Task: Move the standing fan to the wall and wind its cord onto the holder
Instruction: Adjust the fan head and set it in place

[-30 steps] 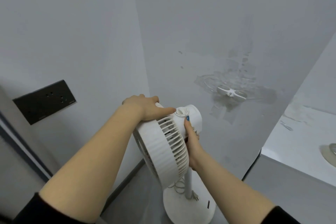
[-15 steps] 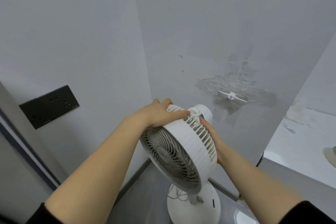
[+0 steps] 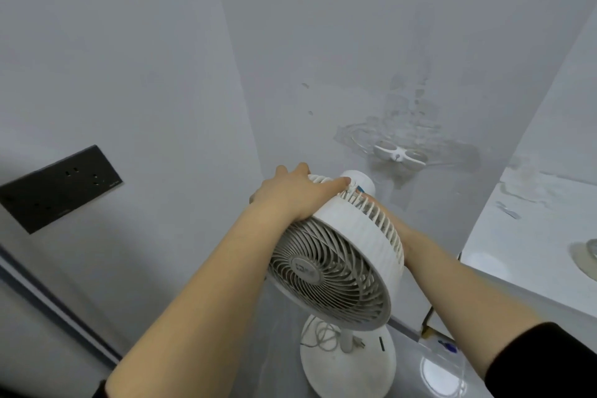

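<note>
Fan stands on the floor close to the corner, its round base just short of the wall. Its head is tipped so the front grille faces down and back toward the camera. The head covers most of the pole; only a short lower stretch shows. The cord lies in a loose coil on the base beside the pole, with the plug just on the pole's other side. How the cord joins the fan is hidden.

The left hand lies over the top of the head, palm down. Its fingers curl over the far rim and its thumb reaches along the rear ribs, gripping the housing. The right hand is behind the head and mostly hidden. One fingertip shows by the motor hump, and I cannot tell whether this hand grips or only presses. Both forearms are stretched forward, and the black sleeves are cut off at the bottom edge.

A small white fixture sits on the wall beyond the fan, among stained patches; its shape is hard to make out. A dark socket panel is on the left wall. A pale counter runs off the right edge.
</note>
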`<action>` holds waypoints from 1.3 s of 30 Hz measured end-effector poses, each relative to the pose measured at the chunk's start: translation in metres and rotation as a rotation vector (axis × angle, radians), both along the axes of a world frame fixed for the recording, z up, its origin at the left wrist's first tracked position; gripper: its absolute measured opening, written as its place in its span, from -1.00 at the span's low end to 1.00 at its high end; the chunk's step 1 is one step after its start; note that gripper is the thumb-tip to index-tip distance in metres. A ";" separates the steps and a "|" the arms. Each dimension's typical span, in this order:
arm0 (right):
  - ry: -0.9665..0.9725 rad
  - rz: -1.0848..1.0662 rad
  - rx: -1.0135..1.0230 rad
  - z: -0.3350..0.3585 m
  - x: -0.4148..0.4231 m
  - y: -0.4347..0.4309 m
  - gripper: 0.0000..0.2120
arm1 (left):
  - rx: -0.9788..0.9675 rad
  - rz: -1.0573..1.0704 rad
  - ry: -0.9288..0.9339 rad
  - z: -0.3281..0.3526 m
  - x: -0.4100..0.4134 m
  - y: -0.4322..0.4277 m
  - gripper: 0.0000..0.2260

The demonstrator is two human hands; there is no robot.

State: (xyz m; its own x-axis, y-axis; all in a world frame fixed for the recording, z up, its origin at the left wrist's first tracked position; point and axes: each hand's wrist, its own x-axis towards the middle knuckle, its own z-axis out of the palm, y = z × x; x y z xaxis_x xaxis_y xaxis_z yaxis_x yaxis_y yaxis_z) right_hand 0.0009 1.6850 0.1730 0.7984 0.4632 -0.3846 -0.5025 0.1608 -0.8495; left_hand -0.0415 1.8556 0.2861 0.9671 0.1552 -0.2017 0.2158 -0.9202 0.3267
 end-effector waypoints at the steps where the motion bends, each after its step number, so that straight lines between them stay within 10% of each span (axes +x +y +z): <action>1: 0.026 -0.010 -0.031 -0.001 0.001 -0.001 -0.62 | 0.005 -0.004 -0.004 0.000 -0.003 -0.003 -0.11; 13: 0.205 0.027 0.268 -0.019 -0.032 0.016 -0.39 | 0.007 -0.081 0.122 0.010 -0.021 0.007 -0.33; 22: 0.274 0.067 0.415 -0.049 -0.040 0.010 -0.38 | 0.396 -0.262 0.445 -0.007 0.007 -0.049 -0.06; 33: -0.096 -0.202 -0.456 -0.100 -0.003 -0.053 -0.66 | 0.553 -0.296 0.297 -0.031 0.015 -0.065 0.06; 39: -0.448 0.108 -0.634 -0.126 0.000 -0.026 -0.54 | 0.623 -0.320 0.114 -0.044 0.016 -0.063 -0.04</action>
